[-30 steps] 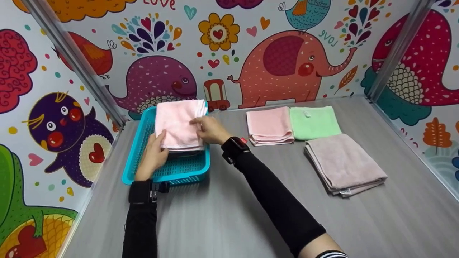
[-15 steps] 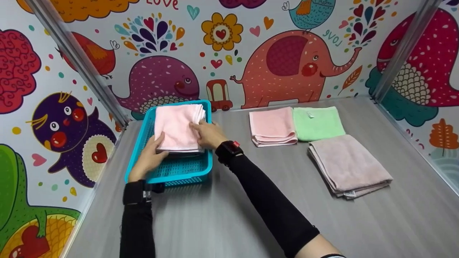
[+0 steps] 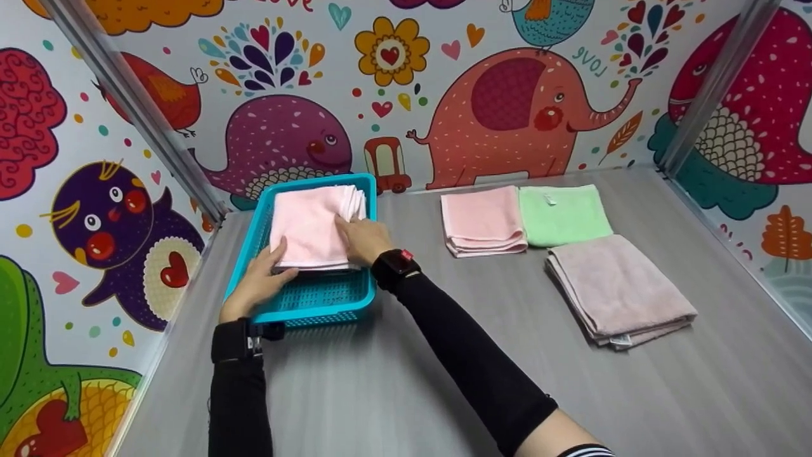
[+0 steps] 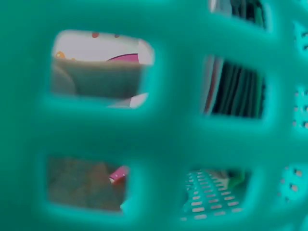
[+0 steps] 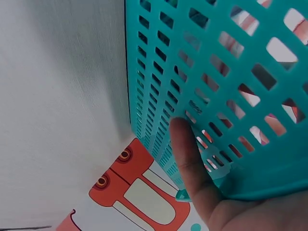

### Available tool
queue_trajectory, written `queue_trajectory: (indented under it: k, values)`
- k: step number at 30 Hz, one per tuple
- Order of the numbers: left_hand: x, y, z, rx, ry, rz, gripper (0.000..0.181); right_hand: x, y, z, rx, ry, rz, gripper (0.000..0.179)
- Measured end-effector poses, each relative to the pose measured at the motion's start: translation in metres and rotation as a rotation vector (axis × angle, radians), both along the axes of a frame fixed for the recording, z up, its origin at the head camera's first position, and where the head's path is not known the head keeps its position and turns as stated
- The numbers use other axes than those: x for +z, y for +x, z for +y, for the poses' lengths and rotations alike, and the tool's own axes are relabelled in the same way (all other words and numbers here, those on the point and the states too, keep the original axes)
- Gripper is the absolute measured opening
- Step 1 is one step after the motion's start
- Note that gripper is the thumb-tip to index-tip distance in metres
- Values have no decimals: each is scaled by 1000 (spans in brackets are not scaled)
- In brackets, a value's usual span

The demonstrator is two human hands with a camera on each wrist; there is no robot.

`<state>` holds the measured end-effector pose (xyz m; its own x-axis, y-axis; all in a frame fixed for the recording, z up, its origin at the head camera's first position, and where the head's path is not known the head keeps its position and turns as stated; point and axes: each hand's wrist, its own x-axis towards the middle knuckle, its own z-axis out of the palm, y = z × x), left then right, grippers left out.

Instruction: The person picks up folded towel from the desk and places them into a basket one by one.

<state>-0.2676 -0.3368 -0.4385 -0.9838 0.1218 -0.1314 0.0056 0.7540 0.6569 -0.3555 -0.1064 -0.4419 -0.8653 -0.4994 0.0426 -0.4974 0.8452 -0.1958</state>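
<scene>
A folded pink towel (image 3: 307, 228) lies on other folded cloths inside a turquoise plastic basket (image 3: 330, 314) at the left. My left hand (image 3: 260, 282) reaches over the near left rim, its extended fingers touching the towel's left edge and its thumb by the front edge. At the towel's right side is my right hand (image 3: 366, 241), index fingertip on the top cloth. In the right wrist view, one straight finger (image 5: 187, 159) lies outside the basket's perforated wall (image 5: 159, 91). Basket mesh (image 4: 168, 120) fills the left wrist view and hides the left hand; stacked cloth edges (image 4: 236, 89) show through.
On the grey table (image 3: 431, 355), a folded pink towel (image 3: 483, 219) and a folded green towel (image 3: 564, 216) lie side by side at the back. A larger folded beige-pink towel (image 3: 622, 289) is in front of them. Cartoon-printed walls (image 3: 393, 95) enclose the back and sides.
The pink towel has gone down into the basket, and its top now sits below the far rim. Both hands have lowered with it and shifted slightly; the other towels stay put.
</scene>
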Motion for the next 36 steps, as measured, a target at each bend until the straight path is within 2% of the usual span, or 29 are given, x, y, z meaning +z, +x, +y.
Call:
queue_trajectory:
  k: [7, 12, 16, 21, 25, 36]
  values:
    - [-2, 2, 6, 14, -19, -1, 70, -2, -2, -3, -24, 21, 43, 66]
    - [-5, 2, 7, 12, -72, 13, 68, -4, -1, -4, -85, -89, 48, 53]
    - [-6, 2, 7, 17, -72, 29, 68, -4, -1, -4, -119, -157, 85, 41]
    - [-4, 2, 7, 30, -84, 50, 70, -4, -2, -8, -113, -7, 128, 29]
    - [-4, 3, 6, 29, -106, 51, 71, -4, -1, -11, -106, 103, 117, 32]
    - [-5, 4, 8, 27, -160, 28, 73, -6, -1, -10, -92, 128, 93, 37]
